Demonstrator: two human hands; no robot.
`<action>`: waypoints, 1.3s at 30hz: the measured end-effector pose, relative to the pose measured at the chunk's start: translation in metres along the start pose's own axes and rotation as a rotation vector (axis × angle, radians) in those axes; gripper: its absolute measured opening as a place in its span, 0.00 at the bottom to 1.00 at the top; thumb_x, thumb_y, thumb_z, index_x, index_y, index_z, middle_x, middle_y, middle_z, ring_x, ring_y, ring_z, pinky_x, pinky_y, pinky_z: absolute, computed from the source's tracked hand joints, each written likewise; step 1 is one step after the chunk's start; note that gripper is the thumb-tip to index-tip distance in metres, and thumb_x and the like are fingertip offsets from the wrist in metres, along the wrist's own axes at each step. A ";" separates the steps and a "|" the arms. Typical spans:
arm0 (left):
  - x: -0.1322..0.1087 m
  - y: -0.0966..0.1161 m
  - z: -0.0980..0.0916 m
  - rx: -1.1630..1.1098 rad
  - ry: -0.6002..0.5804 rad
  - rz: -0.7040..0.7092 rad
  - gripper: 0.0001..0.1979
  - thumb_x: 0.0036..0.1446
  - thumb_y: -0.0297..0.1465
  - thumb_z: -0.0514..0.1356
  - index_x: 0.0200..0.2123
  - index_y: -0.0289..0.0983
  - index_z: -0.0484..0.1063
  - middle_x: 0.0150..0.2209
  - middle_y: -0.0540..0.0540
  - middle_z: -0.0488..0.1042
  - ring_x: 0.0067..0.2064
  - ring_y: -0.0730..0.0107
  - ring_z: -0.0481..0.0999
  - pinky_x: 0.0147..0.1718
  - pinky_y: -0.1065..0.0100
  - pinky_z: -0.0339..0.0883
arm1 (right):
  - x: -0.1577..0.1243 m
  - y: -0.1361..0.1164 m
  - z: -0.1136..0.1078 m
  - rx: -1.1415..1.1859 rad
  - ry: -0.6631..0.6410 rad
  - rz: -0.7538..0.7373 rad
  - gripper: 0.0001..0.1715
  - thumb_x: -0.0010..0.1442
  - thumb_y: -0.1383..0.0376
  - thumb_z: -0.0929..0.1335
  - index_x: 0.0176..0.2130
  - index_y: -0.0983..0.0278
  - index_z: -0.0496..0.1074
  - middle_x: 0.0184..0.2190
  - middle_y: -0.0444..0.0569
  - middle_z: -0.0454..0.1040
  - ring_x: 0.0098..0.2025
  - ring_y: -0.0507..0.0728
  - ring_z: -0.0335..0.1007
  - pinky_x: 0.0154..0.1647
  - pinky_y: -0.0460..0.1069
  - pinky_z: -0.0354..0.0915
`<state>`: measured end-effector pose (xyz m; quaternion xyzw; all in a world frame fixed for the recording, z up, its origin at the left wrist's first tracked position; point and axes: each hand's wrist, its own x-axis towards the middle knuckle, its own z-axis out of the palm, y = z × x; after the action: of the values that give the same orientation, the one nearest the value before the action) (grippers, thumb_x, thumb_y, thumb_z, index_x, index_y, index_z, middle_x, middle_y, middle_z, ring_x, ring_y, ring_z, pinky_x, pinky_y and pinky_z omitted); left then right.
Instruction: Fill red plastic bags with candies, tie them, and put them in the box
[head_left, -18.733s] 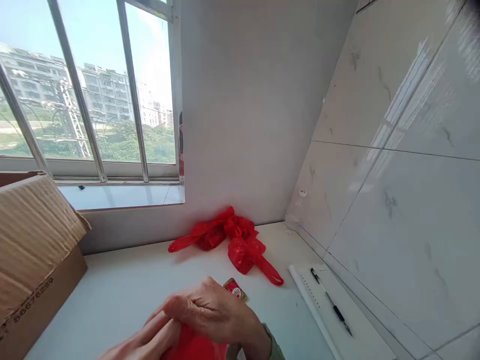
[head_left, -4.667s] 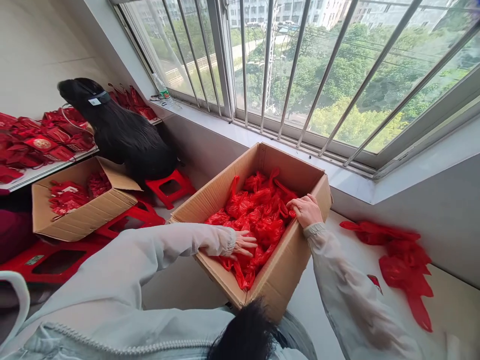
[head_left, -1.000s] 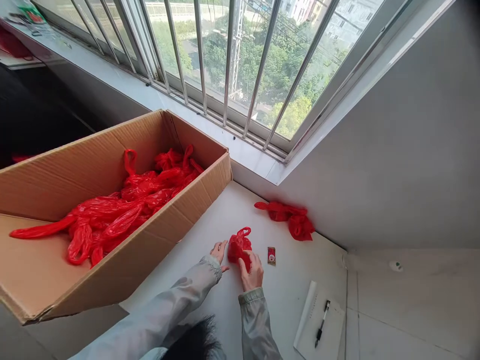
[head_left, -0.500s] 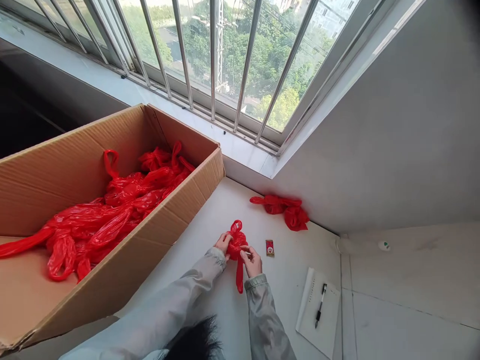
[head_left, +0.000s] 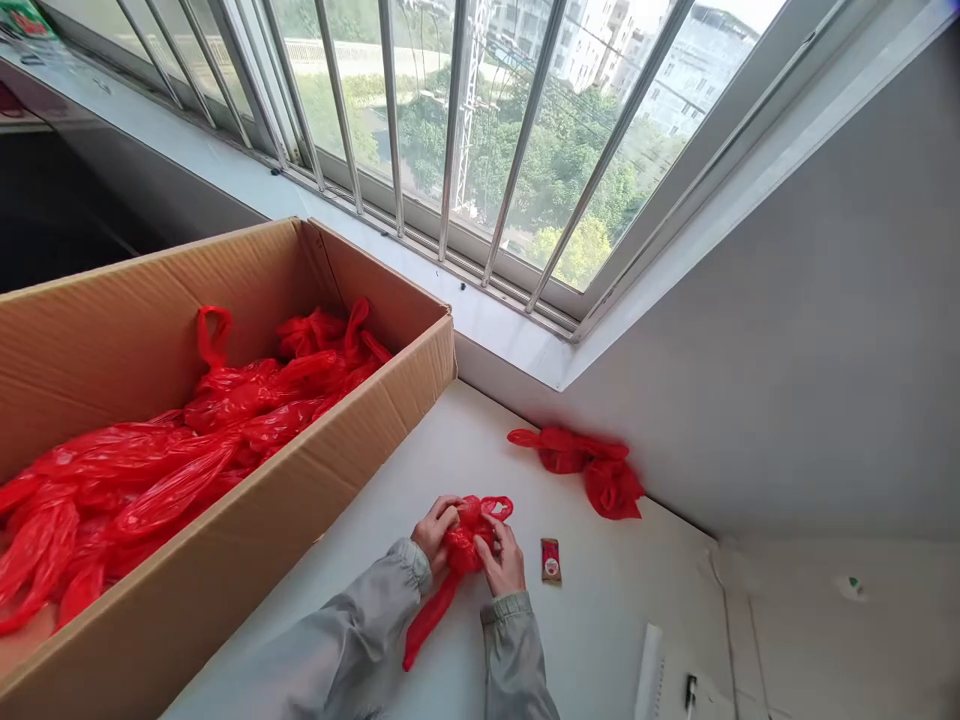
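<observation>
A crumpled red plastic bag [head_left: 466,550] lies bunched on the white table between my two hands. My left hand [head_left: 435,530] is closed on its left side, fingers curled over the upper part. From the right, my right hand [head_left: 502,558] pinches the bag with thumb and fingers. One loop of the bag stands out at the top right, and a long twisted tail trails down to the lower left. What the bunched part contains, if anything, is hidden. A small red packet [head_left: 551,562] lies just right of my right hand.
An open cardboard box [head_left: 360,450] holding many red plastic bags [head_left: 247,410] stands on the left. More red bags [head_left: 585,465] lie against the wall. A notebook [head_left: 651,675] and pen [head_left: 691,690] are at the lower right. Behind is a barred window [head_left: 465,130].
The red bag has turned: its tail now points lower left and its loop upper right. My right hand has moved up along it. The camera view has shifted, putting most things lower.
</observation>
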<state>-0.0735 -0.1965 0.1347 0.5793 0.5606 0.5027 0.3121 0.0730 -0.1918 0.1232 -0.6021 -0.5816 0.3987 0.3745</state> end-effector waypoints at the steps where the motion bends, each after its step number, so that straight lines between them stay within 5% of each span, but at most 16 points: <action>1: 0.005 -0.007 0.001 -0.017 0.030 0.004 0.14 0.63 0.38 0.55 0.31 0.34 0.68 0.40 0.44 0.72 0.42 0.65 0.74 0.39 0.61 0.70 | 0.003 0.006 0.002 0.018 -0.005 -0.008 0.22 0.58 0.53 0.66 0.47 0.62 0.76 0.40 0.52 0.76 0.40 0.58 0.74 0.41 0.51 0.69; 7: 0.021 -0.052 0.015 -0.142 0.204 -0.052 0.10 0.58 0.36 0.51 0.27 0.39 0.59 0.39 0.42 0.72 0.40 0.59 0.74 0.39 0.59 0.70 | 0.007 0.043 0.013 0.087 0.087 -0.129 0.19 0.61 0.54 0.65 0.47 0.62 0.75 0.43 0.52 0.77 0.46 0.59 0.74 0.48 0.51 0.69; 14: 0.016 -0.077 0.037 -0.334 0.223 -0.019 0.11 0.60 0.41 0.48 0.31 0.41 0.55 0.40 0.44 0.69 0.39 0.60 0.74 0.36 0.59 0.74 | 0.010 0.058 0.024 0.085 0.253 -0.258 0.10 0.63 0.60 0.65 0.38 0.60 0.76 0.33 0.48 0.76 0.36 0.55 0.74 0.38 0.47 0.70; 20: 0.013 -0.076 0.026 -0.268 0.150 0.025 0.12 0.60 0.41 0.50 0.31 0.40 0.57 0.40 0.41 0.68 0.39 0.58 0.73 0.37 0.58 0.73 | 0.005 0.060 0.014 0.173 0.333 -0.242 0.11 0.63 0.60 0.65 0.36 0.60 0.75 0.33 0.48 0.74 0.35 0.55 0.72 0.37 0.47 0.68; 27: 0.014 -0.078 0.015 -0.141 0.200 0.224 0.04 0.51 0.27 0.52 0.32 0.39 0.63 0.40 0.42 0.69 0.43 0.57 0.71 0.44 0.53 0.69 | 0.009 0.064 0.006 0.051 0.501 -0.447 0.10 0.63 0.61 0.65 0.35 0.61 0.75 0.33 0.48 0.73 0.35 0.54 0.71 0.34 0.46 0.67; 32: -0.001 -0.028 0.003 -0.053 0.249 0.499 0.11 0.55 0.28 0.50 0.39 0.39 0.69 0.44 0.43 0.71 0.50 0.55 0.67 0.54 0.51 0.61 | 0.008 0.062 0.008 0.004 0.524 -0.555 0.12 0.64 0.62 0.64 0.36 0.62 0.75 0.34 0.49 0.73 0.36 0.54 0.70 0.33 0.46 0.67; 35: 0.000 0.012 -0.003 0.277 -0.003 0.800 0.12 0.59 0.27 0.52 0.46 0.40 0.69 0.46 0.44 0.73 0.51 0.57 0.67 0.54 0.54 0.60 | 0.007 0.061 0.010 0.014 0.521 -0.584 0.12 0.64 0.61 0.63 0.36 0.61 0.76 0.34 0.49 0.73 0.35 0.54 0.70 0.32 0.47 0.66; 39: 0.013 0.024 0.002 0.586 -0.445 0.687 0.11 0.58 0.28 0.59 0.45 0.40 0.71 0.45 0.44 0.75 0.50 0.54 0.67 0.49 0.55 0.63 | 0.010 0.062 0.009 0.023 0.527 -0.595 0.13 0.64 0.61 0.63 0.36 0.61 0.76 0.34 0.49 0.73 0.34 0.54 0.69 0.32 0.47 0.66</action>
<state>-0.0650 -0.1873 0.1595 0.8868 0.3750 0.2622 0.0647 0.0894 -0.1850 0.0627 -0.4845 -0.6103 0.1113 0.6168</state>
